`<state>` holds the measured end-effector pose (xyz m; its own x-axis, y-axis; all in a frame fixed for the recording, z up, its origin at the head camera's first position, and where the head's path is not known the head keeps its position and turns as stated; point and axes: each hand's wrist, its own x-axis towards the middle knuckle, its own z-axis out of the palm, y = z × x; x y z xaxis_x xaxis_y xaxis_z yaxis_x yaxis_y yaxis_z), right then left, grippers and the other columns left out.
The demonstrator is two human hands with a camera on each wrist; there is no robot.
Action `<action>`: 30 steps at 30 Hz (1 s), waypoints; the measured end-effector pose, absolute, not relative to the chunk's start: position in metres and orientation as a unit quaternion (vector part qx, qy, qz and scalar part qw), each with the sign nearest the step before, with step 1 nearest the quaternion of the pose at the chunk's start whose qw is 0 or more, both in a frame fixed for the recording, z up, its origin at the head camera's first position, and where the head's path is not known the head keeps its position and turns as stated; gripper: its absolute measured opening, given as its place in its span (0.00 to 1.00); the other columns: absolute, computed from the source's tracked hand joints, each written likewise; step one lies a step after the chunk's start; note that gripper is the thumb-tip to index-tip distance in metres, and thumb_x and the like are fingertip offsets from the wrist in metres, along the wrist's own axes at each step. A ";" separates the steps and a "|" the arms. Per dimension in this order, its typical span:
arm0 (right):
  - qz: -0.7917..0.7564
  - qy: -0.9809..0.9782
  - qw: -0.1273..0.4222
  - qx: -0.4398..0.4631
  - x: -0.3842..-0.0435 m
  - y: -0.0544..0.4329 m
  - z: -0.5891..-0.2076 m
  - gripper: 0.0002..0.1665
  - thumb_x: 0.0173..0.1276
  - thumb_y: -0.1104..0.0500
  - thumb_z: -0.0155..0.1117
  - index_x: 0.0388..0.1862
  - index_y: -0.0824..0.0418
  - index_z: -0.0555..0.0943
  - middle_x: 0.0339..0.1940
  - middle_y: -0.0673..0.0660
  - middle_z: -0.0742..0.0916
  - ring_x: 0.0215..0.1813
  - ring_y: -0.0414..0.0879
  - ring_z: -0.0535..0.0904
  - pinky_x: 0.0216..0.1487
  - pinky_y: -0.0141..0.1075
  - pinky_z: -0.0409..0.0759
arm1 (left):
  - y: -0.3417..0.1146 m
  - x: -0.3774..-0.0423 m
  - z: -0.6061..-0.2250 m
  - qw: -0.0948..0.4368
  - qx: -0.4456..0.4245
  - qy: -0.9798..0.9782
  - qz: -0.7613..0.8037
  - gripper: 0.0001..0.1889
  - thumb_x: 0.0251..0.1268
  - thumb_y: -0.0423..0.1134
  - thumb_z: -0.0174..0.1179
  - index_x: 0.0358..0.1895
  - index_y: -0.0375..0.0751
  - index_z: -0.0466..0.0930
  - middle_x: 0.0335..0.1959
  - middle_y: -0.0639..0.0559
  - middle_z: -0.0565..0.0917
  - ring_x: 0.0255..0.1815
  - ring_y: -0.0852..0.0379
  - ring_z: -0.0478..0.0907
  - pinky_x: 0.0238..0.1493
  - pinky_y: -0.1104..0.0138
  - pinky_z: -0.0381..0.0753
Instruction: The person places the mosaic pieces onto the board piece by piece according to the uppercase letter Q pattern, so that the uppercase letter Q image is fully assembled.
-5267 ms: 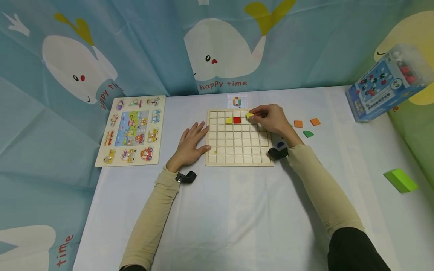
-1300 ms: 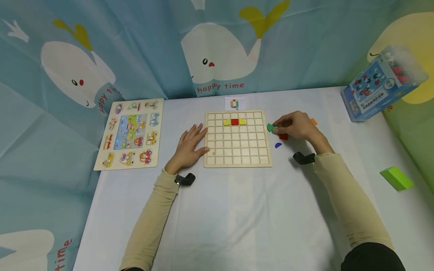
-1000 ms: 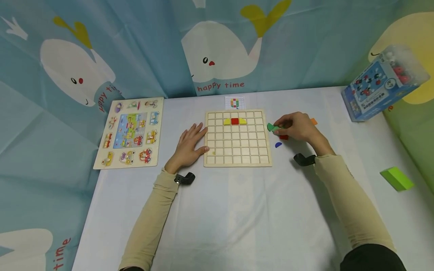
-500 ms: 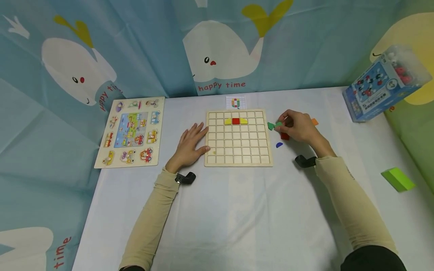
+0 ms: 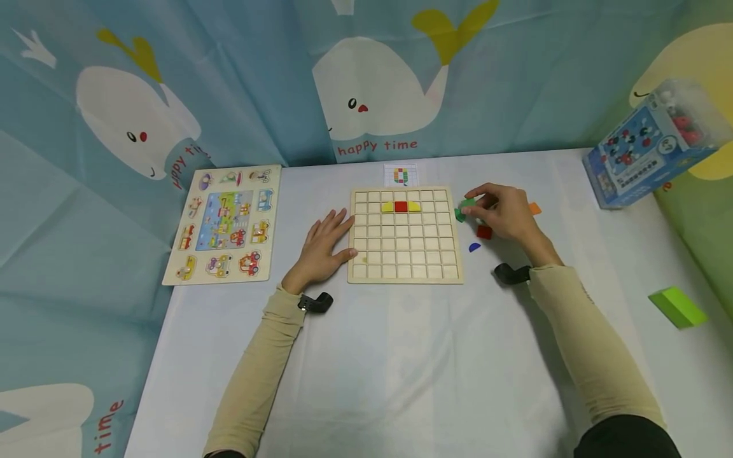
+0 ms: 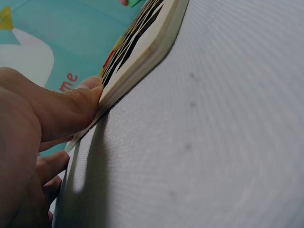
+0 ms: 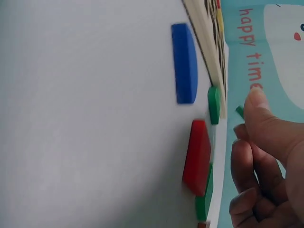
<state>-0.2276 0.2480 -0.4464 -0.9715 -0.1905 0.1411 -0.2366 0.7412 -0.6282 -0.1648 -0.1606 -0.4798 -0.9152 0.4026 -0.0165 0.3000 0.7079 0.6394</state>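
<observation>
My left hand [image 5: 321,251] lies with spread fingers at the left side of a wooden grid board [image 5: 405,257], its thumb touching the rim. Near the board's top, a red square [image 5: 401,207] sits between two yellow pieces [image 5: 387,207]. To the right of the board, my right hand [image 5: 504,213] pinches a small green piece [image 5: 468,202] between thumb and fingers; in the right wrist view only a corner of it shows past the thumb. Below it on the cloth are another green piece [image 5: 460,215], a red block [image 5: 483,232] and a blue half-round piece [image 5: 474,247].
A small pattern card [image 5: 401,175] lies behind the board. An orange piece [image 5: 535,208] shows behind the right hand. A vehicle puzzle board [image 5: 266,257] lies far left, a blue box [image 5: 635,152] stands back right, and a light-green block [image 5: 678,307] lies at right.
Earlier my right hand held a yellow piece over the board; that piece now sits right of the red square. The hand moved right and picked up a green piece. The left hand stayed.
</observation>
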 end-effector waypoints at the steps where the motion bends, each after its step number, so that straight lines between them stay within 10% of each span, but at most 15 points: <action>1: 0.344 -0.932 0.035 0.112 -0.228 0.246 -0.446 0.17 0.68 0.58 0.79 0.52 0.62 0.89 0.37 0.65 0.91 0.32 0.41 0.81 0.28 0.26 0.73 | -0.161 -0.165 -0.480 0.078 0.190 0.921 0.331 0.40 0.77 0.47 0.64 0.86 0.42 0.57 0.89 0.44 0.51 0.91 0.44 0.39 0.88 0.45 0.31; 30: 0.386 -0.912 -0.015 0.137 -0.236 0.188 -0.445 0.18 0.70 0.63 0.76 0.57 0.64 0.89 0.43 0.66 0.90 0.42 0.55 0.85 0.38 0.23 0.76 | -0.161 -0.166 -0.481 0.072 0.191 0.923 0.325 0.40 0.77 0.47 0.64 0.85 0.42 0.58 0.89 0.44 0.52 0.91 0.43 0.40 0.88 0.44 0.33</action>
<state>-0.2362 0.1878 -0.4454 -0.9619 -0.2618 0.0784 -0.2384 0.6641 -0.7086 -0.1661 -0.1612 -0.4811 -0.9163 0.4003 -0.0083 0.3066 0.7149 0.6284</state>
